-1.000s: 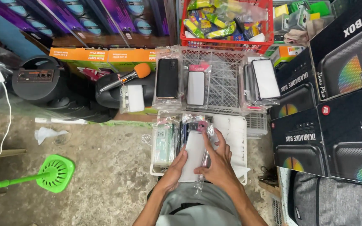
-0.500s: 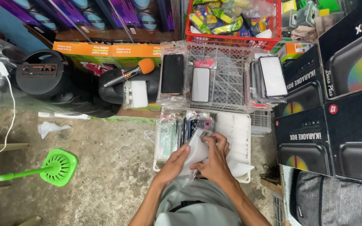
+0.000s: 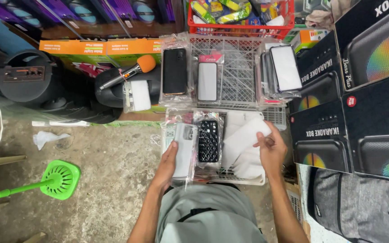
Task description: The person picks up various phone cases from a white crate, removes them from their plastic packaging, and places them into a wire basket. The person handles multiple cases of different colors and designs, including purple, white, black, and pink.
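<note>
Hands now parted, left hand (image 3: 167,164) gripping bagged phone case (image 3: 184,150), right hand (image 3: 271,150) pinching white sheet (image 3: 244,137) over crate's edge (image 3: 230,181).

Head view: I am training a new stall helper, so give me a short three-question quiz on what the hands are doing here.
1. True or false: the left hand holds a bagged grey phone case.
2. What does the right hand hold? A) a microphone B) a white card C) a red basket
3. Which dark case lies between the hands, in the white tray?

Key: 1 true. 2 B. 3 the black quilted case.
</note>
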